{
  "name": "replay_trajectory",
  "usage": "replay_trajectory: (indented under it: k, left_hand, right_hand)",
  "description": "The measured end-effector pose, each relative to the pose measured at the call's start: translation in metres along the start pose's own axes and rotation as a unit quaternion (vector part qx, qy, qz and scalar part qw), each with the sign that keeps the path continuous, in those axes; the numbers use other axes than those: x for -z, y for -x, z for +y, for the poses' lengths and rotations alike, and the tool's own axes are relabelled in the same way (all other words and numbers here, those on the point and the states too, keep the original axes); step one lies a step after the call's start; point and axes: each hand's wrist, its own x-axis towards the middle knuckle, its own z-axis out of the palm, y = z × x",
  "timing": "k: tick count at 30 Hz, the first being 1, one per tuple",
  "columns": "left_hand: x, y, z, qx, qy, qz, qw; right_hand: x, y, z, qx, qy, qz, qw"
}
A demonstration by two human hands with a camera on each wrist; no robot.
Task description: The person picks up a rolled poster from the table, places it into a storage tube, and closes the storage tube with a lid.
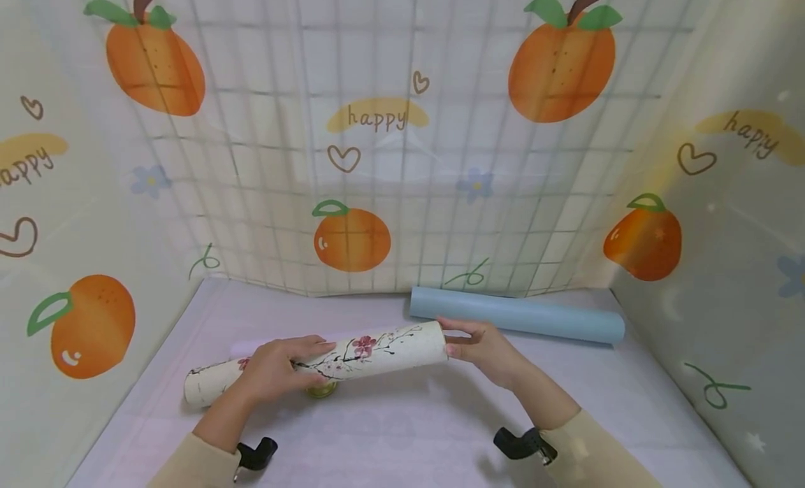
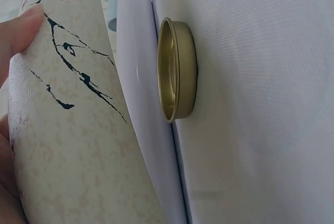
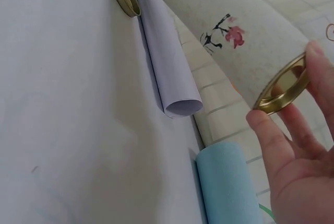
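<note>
A cream cardboard tube (image 1: 390, 352) printed with dark branches and pink blossoms is held raised and tilted, its right end higher. My left hand (image 1: 277, 369) grips it around the middle, thumb and fingers on opposite sides. At the right end, my right hand (image 1: 484, 352) pinches the rim of a gold metal lid (image 3: 295, 92) that sits on the tube's end. Another gold lid (image 2: 182, 70) stands on its edge on the table, below the tube. Behind it lies a rolled sheet of white paper (image 3: 164, 51), mostly hidden by the tube in the head view.
A light blue roll (image 1: 522, 314) lies at the back right of the white-covered table (image 1: 402, 439). Curtains printed with oranges (image 1: 352, 240) enclose the back and both sides, with a wire grid showing through behind.
</note>
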Motion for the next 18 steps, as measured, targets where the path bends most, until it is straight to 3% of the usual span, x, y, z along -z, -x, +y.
replay_trajectory:
  k: [18]
  left_hand:
    - [-0.0005,0.0011,0.0021,0.003,0.0,0.005,1.0]
  right_hand:
    - [-0.0059,0.0068,-0.0095,0.002,-0.002,0.001,1.0]
